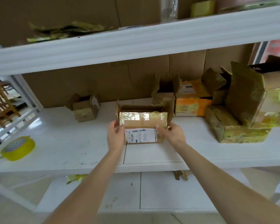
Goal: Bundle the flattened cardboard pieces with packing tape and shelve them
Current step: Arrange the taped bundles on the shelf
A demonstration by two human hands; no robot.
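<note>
Widest of all, the white shelf (pixel 63 143), middle level, scuffed on top. On its right end, a heap of taped cartons (pixel 239 113), leaning one against another. Behind the centre, an orange carton (pixel 191 101); further left, a small open carton (pixel 84 109).

Near the front middle of the same shelf, the labelled box (pixel 142 125), not yet flattened, open at the top, flaps up. Held from both ends: left hand (pixel 116 136) curled round the left edge, thumb on the near face; right hand (pixel 173 133) curled round the lower right corner, thumb also on the near face. Well apart to the left, near the shelf front, the yellow tape roll (pixel 18 147), lying flat, untouched. Smallest, a white shipping label (pixel 141 136) on the near face, between the two thumbs.

Probably light, since seemingly empty, though the inside mostly hidden. Walls likely thin and easy to press in, stiffer at corners and folds. Glossy tape over the upper part perhaps slippery, so better to grip on bare cardboard at the short ends. For flattening, likely best to push on opposite corners, not on the middle of a wall.
</note>
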